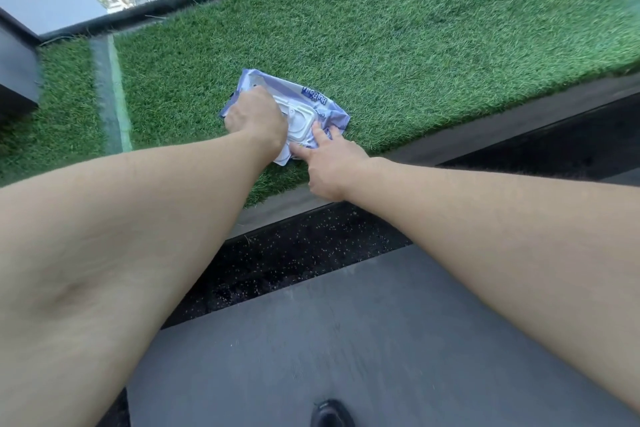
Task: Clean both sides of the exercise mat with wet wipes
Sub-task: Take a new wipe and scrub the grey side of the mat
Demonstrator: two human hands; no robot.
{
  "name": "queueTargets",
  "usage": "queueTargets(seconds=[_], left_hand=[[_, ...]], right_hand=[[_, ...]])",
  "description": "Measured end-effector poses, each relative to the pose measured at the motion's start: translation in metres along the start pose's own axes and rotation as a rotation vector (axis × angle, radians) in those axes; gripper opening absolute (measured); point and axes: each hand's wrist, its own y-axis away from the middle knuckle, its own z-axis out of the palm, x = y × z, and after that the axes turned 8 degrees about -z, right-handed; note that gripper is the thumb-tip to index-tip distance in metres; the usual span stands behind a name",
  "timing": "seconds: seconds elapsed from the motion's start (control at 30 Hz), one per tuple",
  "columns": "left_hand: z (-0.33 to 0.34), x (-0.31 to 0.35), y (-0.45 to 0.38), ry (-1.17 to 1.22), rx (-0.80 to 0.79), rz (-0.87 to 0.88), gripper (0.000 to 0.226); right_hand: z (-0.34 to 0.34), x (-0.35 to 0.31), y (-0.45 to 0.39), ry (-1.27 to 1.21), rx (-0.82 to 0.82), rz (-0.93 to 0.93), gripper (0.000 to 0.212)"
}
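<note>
A pale purple pack of wet wipes [311,99] with a white flip lid [299,120] lies on green artificial grass. My left hand [256,118] covers the pack's left end with its fingers curled down on it. My right hand [334,163] rests at the pack's near right corner, its index and middle fingers stretched out and pressing on the wrapper beside the lid. The grey exercise mat [363,340] lies flat in the near foreground, under my arms.
The grass [415,45] runs to a dark border and a glass wall at the back. A black speckled floor strip [294,260] separates mat and grass. A grey pillar [20,73] stands at the far left. A dark shoe tip [330,414] shows at the bottom edge.
</note>
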Motion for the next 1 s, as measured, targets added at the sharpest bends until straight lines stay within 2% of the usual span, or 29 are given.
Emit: queueTargets(seconds=[0.17,0.3,0.37,0.43,0.5,0.53,0.6,0.7,0.77,0.83,0.87,0.93,1.0], left_hand=[[-0.001,-0.011,-0.001,0.207,0.009,0.033,0.03],[-0.004,-0.024,0.01,0.381,-0.011,0.208,0.02],[-0.006,-0.033,0.012,0.525,-0.133,0.265,0.016],[-0.016,-0.042,0.012,0.791,-0.34,0.18,0.019],[-0.034,-0.051,0.009,0.956,-0.395,0.099,0.021],[-0.043,-0.053,0.008,0.956,-0.351,0.1,0.021],[-0.061,-0.055,0.01,0.81,-0.17,0.192,0.018],[-0.082,-0.052,0.026,0.613,0.109,0.439,0.018],[-0.093,-0.051,0.042,0.537,0.219,0.559,0.019],[-0.102,-0.054,0.061,0.534,0.246,0.618,0.017],[-0.108,-0.058,0.071,0.55,0.241,0.631,0.016],[-0.122,-0.068,0.095,0.601,0.213,0.64,0.015],[-0.138,-0.081,0.122,0.636,0.181,0.625,0.014]], right_hand=[[0.0,0.002,-0.001,0.021,-0.028,-0.002,0.082],[-0.005,0.002,0.0,0.027,-0.032,-0.014,0.08],[-0.009,0.002,0.002,0.034,-0.011,-0.03,0.079],[-0.011,0.005,0.008,0.027,0.031,-0.061,0.078],[-0.01,0.01,0.018,0.008,0.072,-0.084,0.075],[-0.009,0.014,0.022,-0.002,0.097,-0.093,0.072],[-0.008,0.017,0.029,-0.094,0.184,-0.084,0.061],[-0.022,0.009,0.036,-0.262,0.459,-0.029,0.052],[-0.037,-0.005,0.044,-0.349,0.66,-0.068,0.069],[-0.053,-0.021,0.058,-0.443,0.763,-0.152,0.093],[-0.059,-0.03,0.065,-0.481,0.786,-0.19,0.095],[-0.069,-0.044,0.084,-0.528,0.844,-0.252,0.074],[-0.075,-0.058,0.109,-0.548,0.927,-0.29,0.031]])
